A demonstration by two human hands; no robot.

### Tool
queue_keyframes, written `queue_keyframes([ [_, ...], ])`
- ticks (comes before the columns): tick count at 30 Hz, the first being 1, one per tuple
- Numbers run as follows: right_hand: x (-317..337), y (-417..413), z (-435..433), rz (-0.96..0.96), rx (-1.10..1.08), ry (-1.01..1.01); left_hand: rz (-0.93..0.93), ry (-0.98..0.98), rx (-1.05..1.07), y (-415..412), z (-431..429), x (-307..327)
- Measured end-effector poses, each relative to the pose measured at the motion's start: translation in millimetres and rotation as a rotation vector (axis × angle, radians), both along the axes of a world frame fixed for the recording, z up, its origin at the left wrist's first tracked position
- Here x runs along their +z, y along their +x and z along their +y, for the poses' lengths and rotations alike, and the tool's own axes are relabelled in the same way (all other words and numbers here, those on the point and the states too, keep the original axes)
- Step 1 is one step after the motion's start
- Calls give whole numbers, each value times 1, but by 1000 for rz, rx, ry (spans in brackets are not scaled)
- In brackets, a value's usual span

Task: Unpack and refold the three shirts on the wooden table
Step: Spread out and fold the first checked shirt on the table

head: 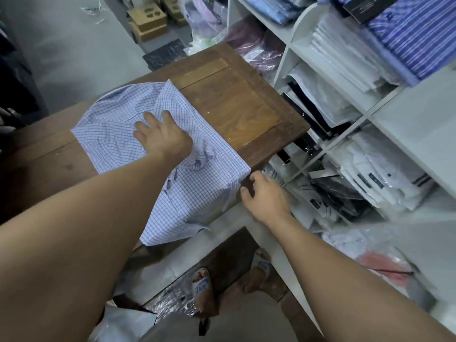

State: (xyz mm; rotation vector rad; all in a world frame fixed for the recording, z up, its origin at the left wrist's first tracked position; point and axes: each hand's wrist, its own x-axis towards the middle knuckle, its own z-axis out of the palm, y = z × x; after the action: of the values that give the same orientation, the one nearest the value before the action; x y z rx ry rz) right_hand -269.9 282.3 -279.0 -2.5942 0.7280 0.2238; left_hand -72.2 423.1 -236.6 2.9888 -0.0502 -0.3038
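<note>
Head view: left hand (162,137) presses flat on the checked shirt (116,137); right hand (266,196), fingers loose and empty, waits just beside the shirt's edge draped over the table's (234,102) near edge.

The light-blue checked cotton shirt (118,119) lay partly covered by the flat left hand (160,137) and its forearm, which also hid much of the brown wooden table (234,107). The table's left end ran out of view. Whether the right hand (265,197) touched the shirt's hanging edge could not be told. The white shelving unit (419,124) was cut off at the top and right, its lowest packets blurred. The labels on the clear-bagged white shirts (370,183) were too small to read.
</note>
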Motion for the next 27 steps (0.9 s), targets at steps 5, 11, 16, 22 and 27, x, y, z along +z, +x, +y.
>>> queue_keyframes([
  [5, 18, 32, -10, -123, 89, -91, 175, -144, 122, 15, 19, 8],
  [11, 19, 66, -23, -40, 312, -20, 141, -584, 240, 30, 23, 19],
  [16, 21, 86, -29, 1, 474, -58, 193, -614, 244, 47, 33, 36],
  [22, 19, 104, -37, -11, 599, -80, 107, -341, 234, 48, 52, 35],
  [27, 16, 110, -42, -96, 656, -61, 119, -385, 365, 37, 50, 16],
])
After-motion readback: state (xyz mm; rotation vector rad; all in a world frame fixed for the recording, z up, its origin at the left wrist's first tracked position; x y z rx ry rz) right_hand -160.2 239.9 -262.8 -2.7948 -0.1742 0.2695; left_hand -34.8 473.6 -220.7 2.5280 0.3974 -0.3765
